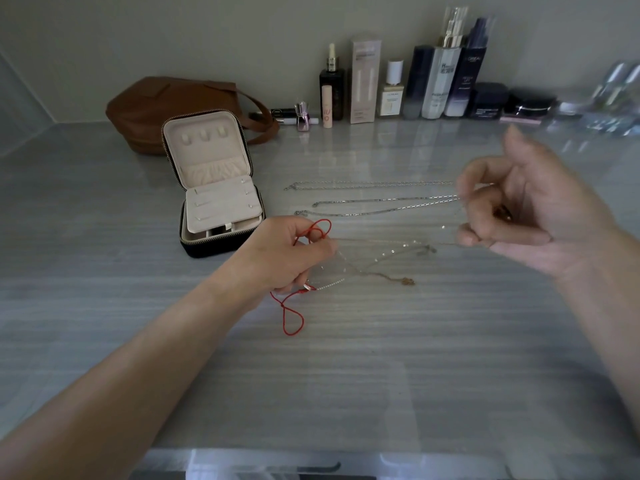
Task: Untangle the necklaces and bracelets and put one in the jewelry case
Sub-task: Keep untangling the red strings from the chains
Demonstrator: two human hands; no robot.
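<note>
I logged: left hand (284, 254) curled round the red cord bracelet (293, 320); right hand (526, 216), blurred, pinched a fine chain (381, 241) stretched between both. Jewelry case (221, 241) stood open beside the left hand.

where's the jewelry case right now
Head view, left of centre: the open jewelry case stands in front of the brown bag, just beyond the left hand.

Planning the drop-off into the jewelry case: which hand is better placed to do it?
Left, probably. The left hand grips the red cord bracelet right beside the open jewelry case; the right hand, pinching the thin chain, is farther off.
</note>
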